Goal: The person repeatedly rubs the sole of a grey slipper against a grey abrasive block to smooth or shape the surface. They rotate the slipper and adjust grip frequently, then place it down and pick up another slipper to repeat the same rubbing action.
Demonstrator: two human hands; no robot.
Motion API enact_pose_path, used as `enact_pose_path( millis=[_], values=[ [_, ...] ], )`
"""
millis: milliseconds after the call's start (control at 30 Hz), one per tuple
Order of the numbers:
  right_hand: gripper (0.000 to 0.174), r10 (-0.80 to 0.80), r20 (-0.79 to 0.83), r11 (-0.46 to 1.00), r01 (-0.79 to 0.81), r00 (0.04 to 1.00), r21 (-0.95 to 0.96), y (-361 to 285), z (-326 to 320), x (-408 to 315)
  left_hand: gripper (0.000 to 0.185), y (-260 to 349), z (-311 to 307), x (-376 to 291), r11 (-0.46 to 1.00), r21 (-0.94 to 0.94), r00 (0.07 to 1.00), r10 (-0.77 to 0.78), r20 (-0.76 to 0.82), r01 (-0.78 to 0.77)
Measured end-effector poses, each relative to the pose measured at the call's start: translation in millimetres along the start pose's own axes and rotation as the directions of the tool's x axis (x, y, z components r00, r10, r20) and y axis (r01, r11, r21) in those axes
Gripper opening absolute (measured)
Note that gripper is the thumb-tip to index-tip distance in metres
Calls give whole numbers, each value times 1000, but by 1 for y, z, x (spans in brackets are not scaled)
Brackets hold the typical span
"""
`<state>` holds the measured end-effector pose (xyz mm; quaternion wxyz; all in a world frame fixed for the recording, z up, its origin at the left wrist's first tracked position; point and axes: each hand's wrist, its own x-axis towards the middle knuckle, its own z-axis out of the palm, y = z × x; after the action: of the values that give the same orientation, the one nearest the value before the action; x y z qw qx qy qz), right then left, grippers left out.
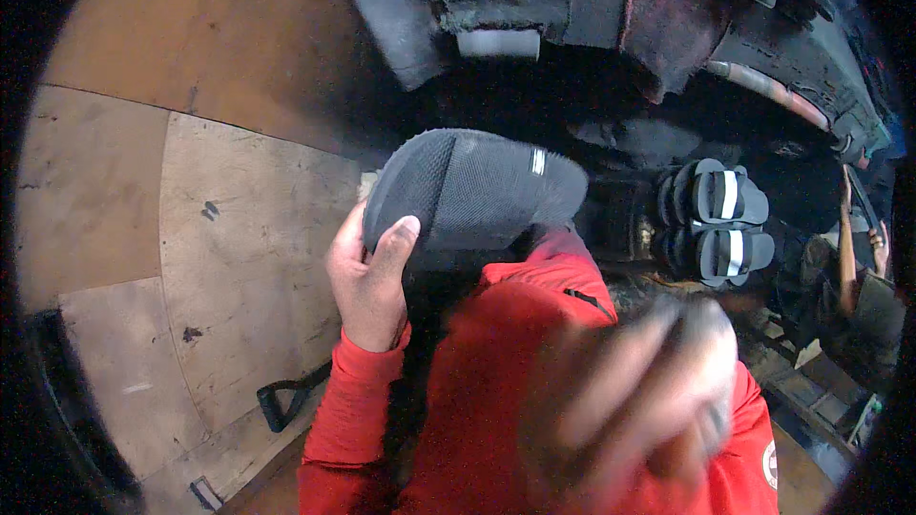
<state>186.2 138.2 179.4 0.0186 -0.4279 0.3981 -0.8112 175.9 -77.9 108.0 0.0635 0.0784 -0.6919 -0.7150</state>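
My left hand [376, 275] grips the edge of a dark grey sole-shaped piece [494, 186] with textured fabric on its upper face, thumb on top. The piece lies sideways in front of me, its wide end in the hand, with a small white tag near the other end. My right hand [658, 386] is raised close to the camera over my red jacket and badly blurred; whether it holds anything cannot be told. To the right sit stacked slide sandals [733, 197] with a white stripe across each strap.
A wooden board surface [243, 250] lies at left, with a black handle-like part [283, 404] at its edge. Across the top runs a dark bench edge [594, 7] with cloth pieces on it. At far right another person's hand [879, 247] holds a dark object.
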Motion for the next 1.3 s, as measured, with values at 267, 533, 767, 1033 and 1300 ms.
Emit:
enact_pose_path(
  millis=[267,533,767,1033,1300],
  values=[
    [119,372,-321,215,-417,871,-883,147,-93,-78,39,-90,60,52,984,172,999,44,28,-48],
    [94,361,-290,154,-363,886,-919,183,-155,-65,49,-116,95,111,954,300,999,-31,18,24],
    [82,466,-392,339,-570,793,-749,197,-190,-47,39,-107,117,153,868,494,999,26,44,-45],
    [80,542,-367,335,-594,756,-731,193,-188,-36,34,-101,113,153,871,491,1000,-18,7,12],
    [76,504,-347,426,-577,791,-697,184,-175,-28,40,-81,105,144,864,500,998,-49,-37,61]
  ],
)
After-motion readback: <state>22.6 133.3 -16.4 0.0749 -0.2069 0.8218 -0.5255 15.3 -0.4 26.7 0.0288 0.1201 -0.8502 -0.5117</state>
